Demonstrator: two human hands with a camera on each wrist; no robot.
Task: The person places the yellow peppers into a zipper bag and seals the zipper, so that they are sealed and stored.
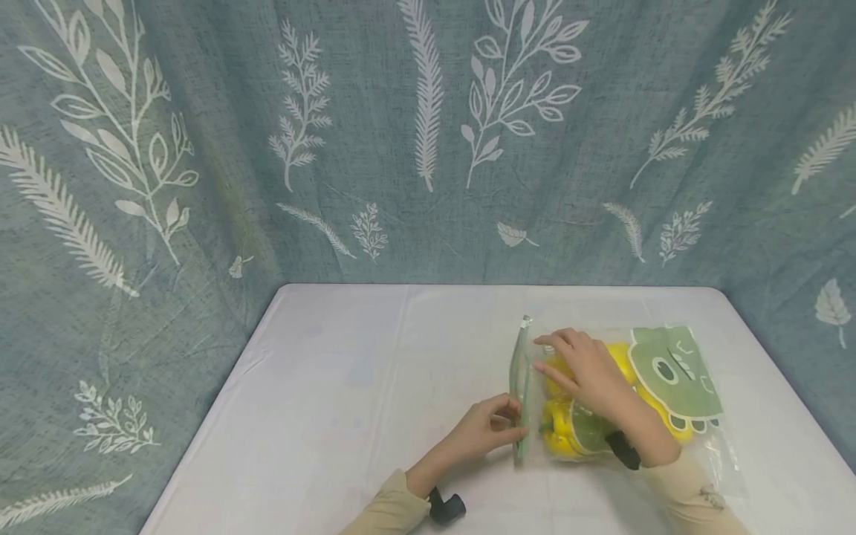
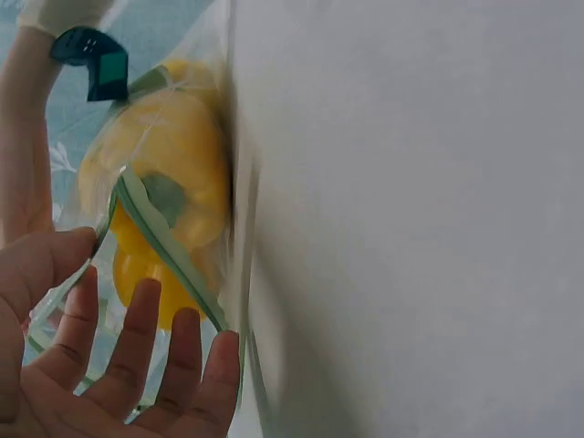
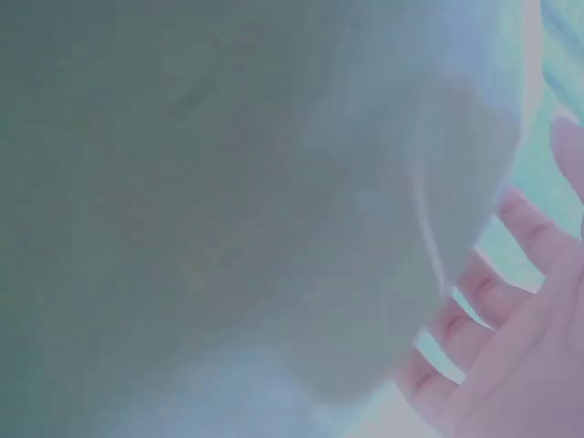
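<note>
A clear zip-top bag point(image 1: 681, 386) with a green cartoon animal print lies on the right half of the table, its mouth facing left. Inside it are several yellow bell peppers point(image 1: 623, 362). My left hand point(image 1: 480, 431) holds the near part of the bag's green zip edge point(image 1: 519, 371) between thumb and fingers. The left wrist view shows the mouth parted, with a pepper point(image 2: 155, 155) and its green stem behind it. Over the peppers, my right hand point(image 1: 591, 371) spreads its fingers on the bag's upper side near the mouth. Bag plastic fills most of the right wrist view.
A white cloth covers the table point(image 1: 334, 386). Behind and beside it hangs a blue-green curtain point(image 1: 374, 148) with white leaf prints. Black wrist cameras sit on the left wrist point(image 1: 446, 508) and the right wrist point(image 1: 623, 450).
</note>
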